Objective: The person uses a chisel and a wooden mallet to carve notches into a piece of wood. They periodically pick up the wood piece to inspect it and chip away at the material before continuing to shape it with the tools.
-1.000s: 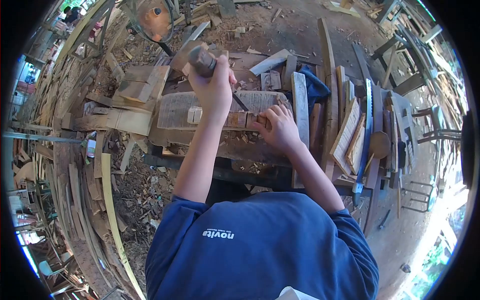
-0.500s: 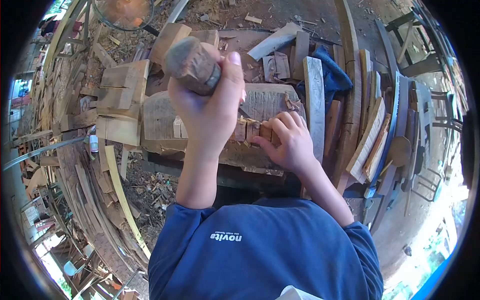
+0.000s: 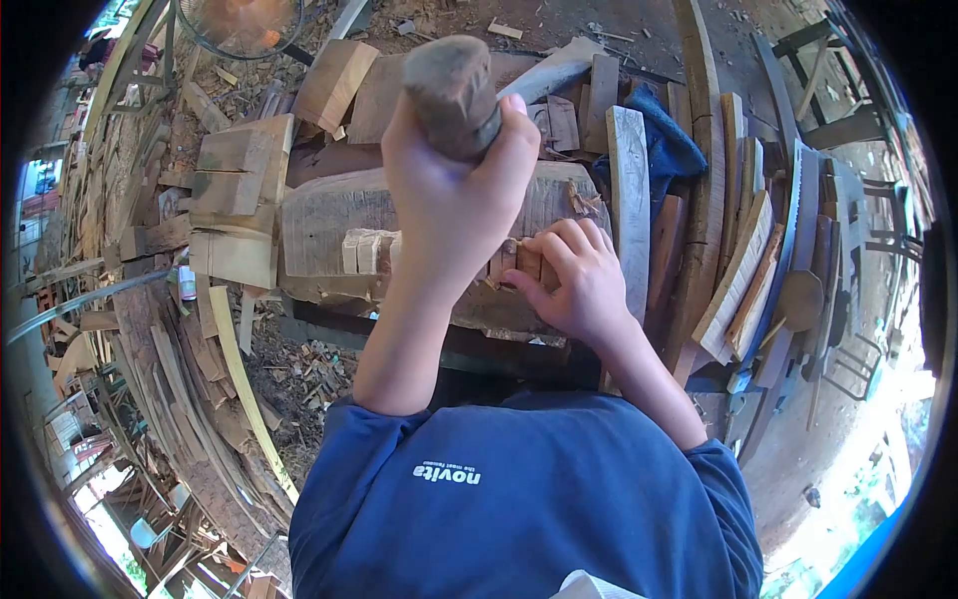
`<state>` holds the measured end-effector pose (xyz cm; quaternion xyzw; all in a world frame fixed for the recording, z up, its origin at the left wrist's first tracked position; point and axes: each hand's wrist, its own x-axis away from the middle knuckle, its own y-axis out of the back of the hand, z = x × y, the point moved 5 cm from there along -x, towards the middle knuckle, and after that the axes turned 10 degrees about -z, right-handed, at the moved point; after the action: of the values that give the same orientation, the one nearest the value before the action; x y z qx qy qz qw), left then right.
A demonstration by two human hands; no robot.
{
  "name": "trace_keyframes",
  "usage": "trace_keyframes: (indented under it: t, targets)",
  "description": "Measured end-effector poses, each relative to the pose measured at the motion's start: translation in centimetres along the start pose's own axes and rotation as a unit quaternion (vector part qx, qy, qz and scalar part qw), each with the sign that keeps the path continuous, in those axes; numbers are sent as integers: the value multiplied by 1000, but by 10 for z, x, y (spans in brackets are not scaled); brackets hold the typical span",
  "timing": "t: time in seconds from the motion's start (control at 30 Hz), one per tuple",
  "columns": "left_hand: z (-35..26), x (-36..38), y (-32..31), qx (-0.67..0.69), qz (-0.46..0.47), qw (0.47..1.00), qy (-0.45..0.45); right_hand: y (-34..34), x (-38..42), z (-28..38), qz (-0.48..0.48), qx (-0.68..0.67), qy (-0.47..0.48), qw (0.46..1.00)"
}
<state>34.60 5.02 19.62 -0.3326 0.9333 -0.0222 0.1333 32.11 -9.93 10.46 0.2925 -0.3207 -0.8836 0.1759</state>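
Note:
My left hand (image 3: 449, 205) is wrapped round the thick wooden handle (image 3: 451, 95) of a tool, its blunt butt end pointing up at me. The tool's working end is hidden below my fist. My right hand (image 3: 579, 275) rests on the right part of a notched wooden strip (image 3: 371, 252), thumb on the near side and fingers curled over the far side. Pale, freshly cut blocks show at the strip's left end; my left forearm covers its middle. Under it lies a thick, worn timber block (image 3: 319, 225).
Stacked wood blocks (image 3: 239, 180) stand to the left. Planks (image 3: 733, 280) lean in a row on the right, near a dark blue cloth (image 3: 659, 145). A round fan (image 3: 244, 20) is at the top left. Chips and offcuts litter the ground.
My left hand has moved right and slightly up with the tool, uncovering more of the pale blocks at the strip's left end. My right hand stays in place.

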Motion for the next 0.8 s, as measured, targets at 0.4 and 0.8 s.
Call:
trace_keyframes:
  t: [0.4, 0.8]
  targets:
    - [-6, 14, 1, -18, -9, 1000, -24, 63, 79, -28, 40, 210, -325, 921]
    - [-5, 25, 3, -72, -26, 994, -78, 100, 79, -50, 61, -133, -466, 873]
